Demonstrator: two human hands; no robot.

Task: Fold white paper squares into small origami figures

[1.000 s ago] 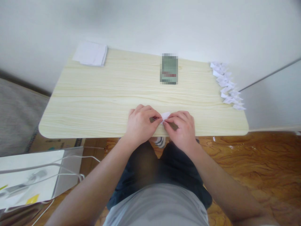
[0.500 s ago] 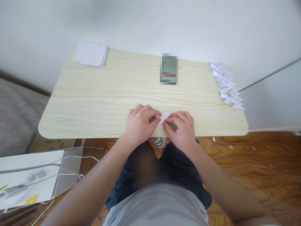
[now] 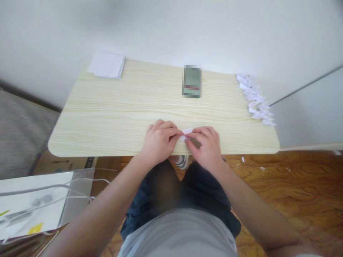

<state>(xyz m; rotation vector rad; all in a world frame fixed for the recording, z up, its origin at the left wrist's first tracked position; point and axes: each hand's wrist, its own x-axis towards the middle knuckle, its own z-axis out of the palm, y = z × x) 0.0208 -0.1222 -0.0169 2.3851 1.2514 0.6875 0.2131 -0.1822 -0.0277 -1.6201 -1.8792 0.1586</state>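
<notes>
A small white folded paper piece (image 3: 187, 132) lies near the front edge of the pale wooden table (image 3: 112, 114). My left hand (image 3: 159, 140) pinches its left end with curled fingers. My right hand (image 3: 206, 145) pinches its right end, fingers closed over it. Most of the paper is hidden under my fingertips. Both hands rest on the tabletop, almost touching each other.
A stack of white paper sheets (image 3: 106, 65) sits at the table's back left corner. A blurred dark phone-like object (image 3: 192, 81) lies at the back middle. Several folded white paper pieces (image 3: 255, 101) line the right edge. A white box with cables (image 3: 32, 203) stands lower left.
The paper's raised tip has been pressed flatter between my fingers. The view has shifted slightly; my hands stay in the same spot.
</notes>
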